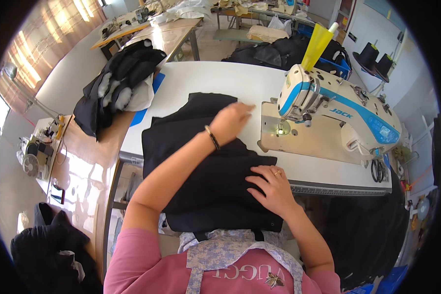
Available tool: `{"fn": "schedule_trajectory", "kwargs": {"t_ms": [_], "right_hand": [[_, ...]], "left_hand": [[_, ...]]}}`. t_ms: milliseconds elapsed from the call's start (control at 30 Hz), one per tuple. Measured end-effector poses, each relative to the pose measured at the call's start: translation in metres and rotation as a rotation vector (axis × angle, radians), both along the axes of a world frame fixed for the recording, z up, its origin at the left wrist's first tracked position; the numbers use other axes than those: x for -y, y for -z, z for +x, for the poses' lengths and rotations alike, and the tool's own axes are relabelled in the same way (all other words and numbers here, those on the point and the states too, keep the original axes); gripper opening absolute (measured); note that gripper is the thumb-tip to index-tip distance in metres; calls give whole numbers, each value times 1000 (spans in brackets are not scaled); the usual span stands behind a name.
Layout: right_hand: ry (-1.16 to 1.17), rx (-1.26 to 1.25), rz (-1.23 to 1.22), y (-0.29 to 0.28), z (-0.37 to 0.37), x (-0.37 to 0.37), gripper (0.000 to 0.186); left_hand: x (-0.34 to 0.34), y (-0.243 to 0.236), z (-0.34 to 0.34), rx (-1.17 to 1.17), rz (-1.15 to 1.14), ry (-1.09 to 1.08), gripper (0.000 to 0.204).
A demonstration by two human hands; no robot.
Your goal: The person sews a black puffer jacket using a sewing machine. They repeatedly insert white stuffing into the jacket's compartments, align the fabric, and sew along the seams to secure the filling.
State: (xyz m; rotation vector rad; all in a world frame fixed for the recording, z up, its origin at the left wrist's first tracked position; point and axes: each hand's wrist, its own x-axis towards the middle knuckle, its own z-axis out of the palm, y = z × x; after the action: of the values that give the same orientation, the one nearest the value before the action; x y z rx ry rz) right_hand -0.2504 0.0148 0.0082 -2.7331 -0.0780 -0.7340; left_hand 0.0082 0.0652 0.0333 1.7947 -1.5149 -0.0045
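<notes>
A black cloth piece lies over the near part of the white sewing table and hangs past its front edge toward my lap. My left hand is over the cloth's far right edge, left of the sewing machine's needle area. Its fingers are curled together; a small pale spot shows by the fingertips, too small to name. My right hand rests on the cloth's right side near the table's front edge, fingers spread. The white and blue sewing machine stands at the right, its needle light lit.
A heap of black garments with white parts sits at the left. More dark cloth lies behind the table near a blue crate. A yellow cone tops the machine. Black thread spools stand at the right.
</notes>
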Motion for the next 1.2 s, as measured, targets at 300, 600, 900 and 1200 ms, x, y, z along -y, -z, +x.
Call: {"fn": "schedule_trajectory", "kwargs": {"t_ms": [300,600,900,1200], "right_hand": [[185,109,32,-14,17,-7,48],[118,-236,104,0,-31,-2,49],[144,430,784,-48,53,27,41],[56,366,973,-58,102,20,30]], "left_hand": [[38,41,127,445,594,-446,50],[24,10,88,-247,275,-36,28],[-5,-73,27,-365,-56,180,12],[-36,-95,6,-420,-64,251,19]]}}
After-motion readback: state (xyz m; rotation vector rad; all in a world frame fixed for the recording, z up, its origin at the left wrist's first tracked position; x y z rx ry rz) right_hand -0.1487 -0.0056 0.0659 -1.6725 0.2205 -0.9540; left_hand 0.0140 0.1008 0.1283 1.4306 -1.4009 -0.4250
